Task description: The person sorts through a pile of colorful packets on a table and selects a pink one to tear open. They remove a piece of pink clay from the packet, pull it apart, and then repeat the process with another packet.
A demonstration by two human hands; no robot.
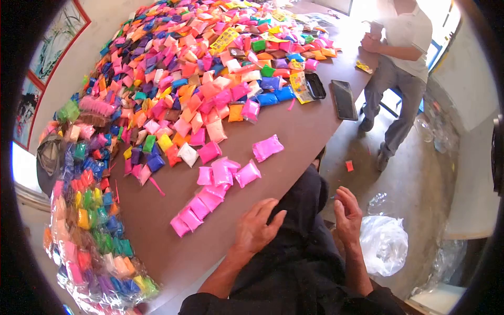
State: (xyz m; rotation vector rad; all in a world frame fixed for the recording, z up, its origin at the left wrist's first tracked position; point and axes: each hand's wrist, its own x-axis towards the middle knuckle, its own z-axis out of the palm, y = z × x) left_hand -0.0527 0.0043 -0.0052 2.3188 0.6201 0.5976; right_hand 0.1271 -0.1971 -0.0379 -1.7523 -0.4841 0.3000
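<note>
Now your empty left hand opens wide beside the worktop, your empty right hand curls loosely, and the pink packets lying on that worktop look light, squashy and slick, so pinch their sealed ends gently.
</note>
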